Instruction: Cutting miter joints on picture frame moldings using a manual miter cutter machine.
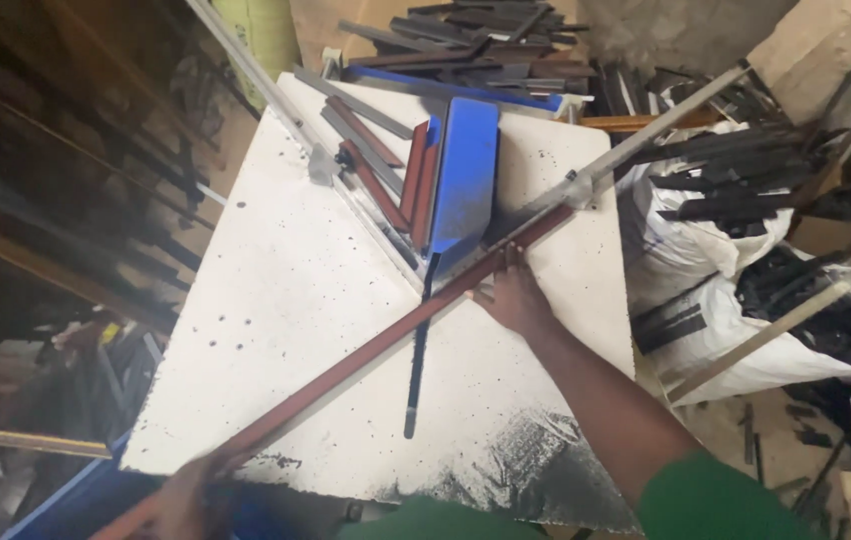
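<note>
A long dark red moulding strip (366,355) lies diagonally across the white work table (276,290). My right hand (512,297) presses flat on the strip near its upper end, beside the blue cutter head (464,175) and its dark blade bar (418,360). At the table's near left corner my left hand (191,497) grips the strip's lower end; this hand is blurred. Metal guide rails (646,130) form a V that meets at the cutter.
Short red and grey offcuts (386,160) lie in the V beside the cutter. A pile of dark strips (476,45) sits behind the table. White sacks (706,260) full of black offcuts stand at the right. More mouldings lean at the left.
</note>
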